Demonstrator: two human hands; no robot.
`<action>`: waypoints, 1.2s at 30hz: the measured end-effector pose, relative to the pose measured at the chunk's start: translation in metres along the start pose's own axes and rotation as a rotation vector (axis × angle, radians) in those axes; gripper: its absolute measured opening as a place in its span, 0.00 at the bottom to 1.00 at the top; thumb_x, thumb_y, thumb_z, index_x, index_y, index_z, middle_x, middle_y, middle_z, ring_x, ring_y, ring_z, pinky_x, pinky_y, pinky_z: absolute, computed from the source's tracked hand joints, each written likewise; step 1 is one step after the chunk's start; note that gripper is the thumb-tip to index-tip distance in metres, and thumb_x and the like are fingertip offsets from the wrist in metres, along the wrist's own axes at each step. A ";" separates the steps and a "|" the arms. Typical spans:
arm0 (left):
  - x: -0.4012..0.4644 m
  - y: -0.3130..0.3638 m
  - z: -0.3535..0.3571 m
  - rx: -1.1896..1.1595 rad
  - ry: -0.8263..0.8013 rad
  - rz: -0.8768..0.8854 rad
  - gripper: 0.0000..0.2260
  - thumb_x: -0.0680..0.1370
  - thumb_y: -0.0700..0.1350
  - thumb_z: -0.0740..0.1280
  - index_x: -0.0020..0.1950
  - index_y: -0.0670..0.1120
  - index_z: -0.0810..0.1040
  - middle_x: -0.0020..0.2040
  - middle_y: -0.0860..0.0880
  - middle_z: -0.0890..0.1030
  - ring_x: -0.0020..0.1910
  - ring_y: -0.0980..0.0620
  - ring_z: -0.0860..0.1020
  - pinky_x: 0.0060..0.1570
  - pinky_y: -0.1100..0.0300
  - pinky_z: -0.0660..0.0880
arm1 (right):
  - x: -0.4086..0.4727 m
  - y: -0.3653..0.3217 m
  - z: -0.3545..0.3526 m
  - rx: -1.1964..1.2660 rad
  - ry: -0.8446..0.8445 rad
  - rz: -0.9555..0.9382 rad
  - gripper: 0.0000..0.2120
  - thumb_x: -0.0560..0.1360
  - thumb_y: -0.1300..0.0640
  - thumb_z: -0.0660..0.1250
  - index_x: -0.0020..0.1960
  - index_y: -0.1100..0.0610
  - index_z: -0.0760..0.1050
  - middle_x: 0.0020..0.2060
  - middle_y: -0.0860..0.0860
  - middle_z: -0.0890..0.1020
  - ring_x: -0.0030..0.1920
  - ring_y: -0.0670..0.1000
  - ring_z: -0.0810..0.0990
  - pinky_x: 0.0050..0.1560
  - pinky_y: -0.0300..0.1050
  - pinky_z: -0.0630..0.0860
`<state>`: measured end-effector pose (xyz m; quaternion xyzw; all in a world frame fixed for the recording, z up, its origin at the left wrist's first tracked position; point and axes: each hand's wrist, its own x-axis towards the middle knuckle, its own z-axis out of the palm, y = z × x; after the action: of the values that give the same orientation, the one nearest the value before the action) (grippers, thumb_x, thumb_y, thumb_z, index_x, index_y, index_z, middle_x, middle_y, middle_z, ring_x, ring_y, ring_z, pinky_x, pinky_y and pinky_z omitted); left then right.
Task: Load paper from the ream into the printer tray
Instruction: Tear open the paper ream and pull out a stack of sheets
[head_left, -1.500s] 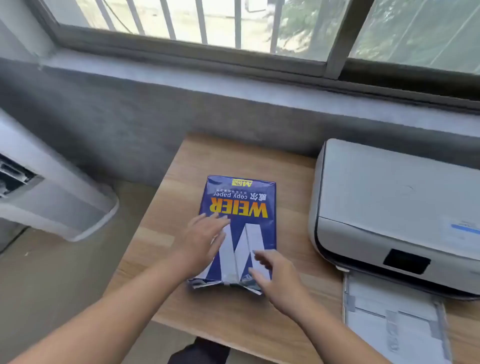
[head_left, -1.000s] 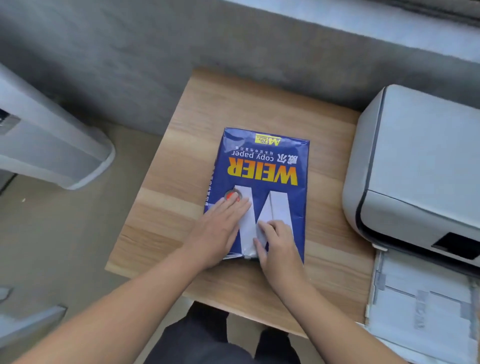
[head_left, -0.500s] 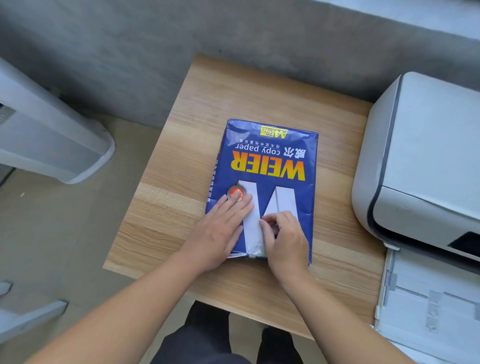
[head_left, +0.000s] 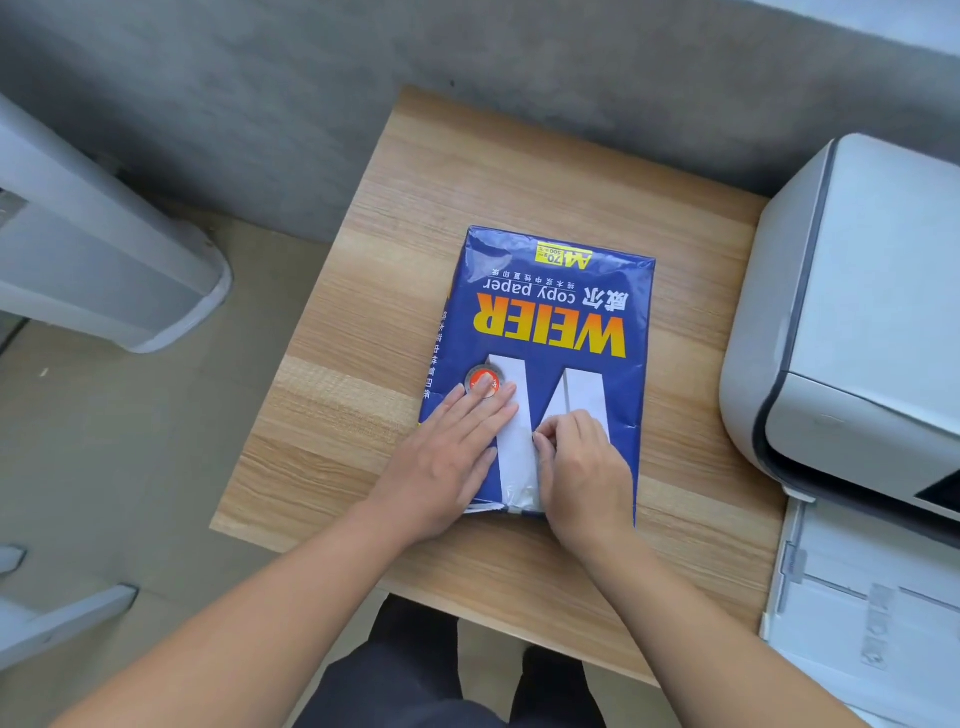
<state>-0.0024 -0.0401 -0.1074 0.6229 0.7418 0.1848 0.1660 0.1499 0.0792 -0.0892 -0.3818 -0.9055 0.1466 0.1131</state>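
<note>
Your left hand (head_left: 447, 467) lies flat with fingers spread on the blue ream (head_left: 545, 332), in the middle of the table (head_left: 363, 374). Your right hand (head_left: 587, 473) seems to pinch its wrapper. The printer tray (head_left: 872, 613) sits right.

The wrapped rectangular paper ream (head_left: 545, 332) is deep blue with "WEIER" in an orange-to-yellow fade, a big white W shape below it, a small yellow label at the far end and a round red-orange sticker (head_left: 483, 382) ringed in grey. The wooden desk (head_left: 363, 364) is light tan with streaky grain in paler and darker bands. The boxy plastic printer (head_left: 857, 312) is off-white with a dark grey seam, its flat pull-out paper tray (head_left: 857, 597) white. The concrete wall (head_left: 260, 104) is mottled grey, and the floor (head_left: 104, 441) is dull beige.
</note>
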 end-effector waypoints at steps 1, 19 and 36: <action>0.000 0.000 0.000 0.001 0.002 -0.002 0.24 0.87 0.45 0.57 0.84 0.44 0.63 0.85 0.50 0.62 0.86 0.50 0.56 0.84 0.47 0.58 | -0.001 0.001 -0.001 -0.005 -0.008 -0.017 0.06 0.75 0.60 0.74 0.43 0.58 0.77 0.38 0.52 0.79 0.35 0.55 0.78 0.31 0.44 0.67; 0.000 0.002 0.003 -0.036 0.045 -0.015 0.24 0.86 0.43 0.60 0.83 0.43 0.64 0.85 0.49 0.63 0.86 0.49 0.57 0.85 0.49 0.55 | -0.009 -0.001 0.006 0.152 0.154 0.021 0.03 0.79 0.58 0.73 0.48 0.55 0.86 0.42 0.48 0.85 0.38 0.52 0.81 0.31 0.45 0.75; 0.000 0.002 0.001 -0.035 0.044 -0.010 0.25 0.86 0.44 0.60 0.83 0.43 0.63 0.85 0.49 0.63 0.86 0.49 0.57 0.84 0.47 0.57 | -0.009 0.012 0.003 0.203 0.068 -0.069 0.05 0.79 0.55 0.73 0.52 0.56 0.82 0.43 0.49 0.83 0.39 0.48 0.79 0.34 0.44 0.77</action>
<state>-0.0002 -0.0398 -0.1071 0.6120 0.7451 0.2104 0.1614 0.1626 0.0801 -0.0968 -0.3418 -0.8942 0.2205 0.1868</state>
